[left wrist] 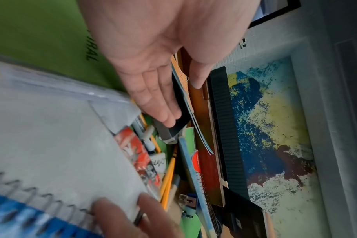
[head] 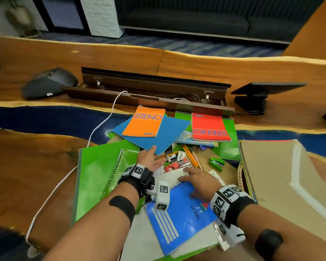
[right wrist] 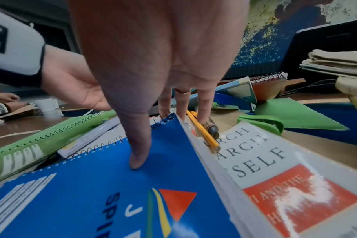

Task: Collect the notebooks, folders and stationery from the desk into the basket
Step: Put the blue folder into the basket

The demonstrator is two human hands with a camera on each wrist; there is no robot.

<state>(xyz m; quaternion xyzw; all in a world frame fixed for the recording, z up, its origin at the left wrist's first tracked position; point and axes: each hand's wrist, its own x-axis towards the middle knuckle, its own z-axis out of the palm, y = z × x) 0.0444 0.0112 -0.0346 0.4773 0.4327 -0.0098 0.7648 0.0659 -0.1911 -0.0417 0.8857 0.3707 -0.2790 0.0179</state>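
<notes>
- Right hand (head: 199, 182) is lying flat for me on the blue notebook (head: 183, 217), thumb pressing its cover, fingers straight over the spiral edge, gripping nothing
- Left hand (head: 149, 159) is hovering open, palm turned up, beside the blue folder (head: 158, 136), holding nothing
- Pencils (head: 190, 157) and a green stapler (head: 216, 163) are lying just beyond my fingers
- Basket (head: 240, 178) is sitting at the right, touching the pile

An orange steno pad (head: 143, 121) lies on a blue folder (head: 164, 134), beside a red steno pad (head: 209, 127), with a green notebook (head: 100, 172), a blue spiral notebook (head: 179, 213), yellow pencils (head: 190, 157), a green stapler (head: 216, 164), and a brown counter (head: 26, 166) streaked dark blue.
</notes>
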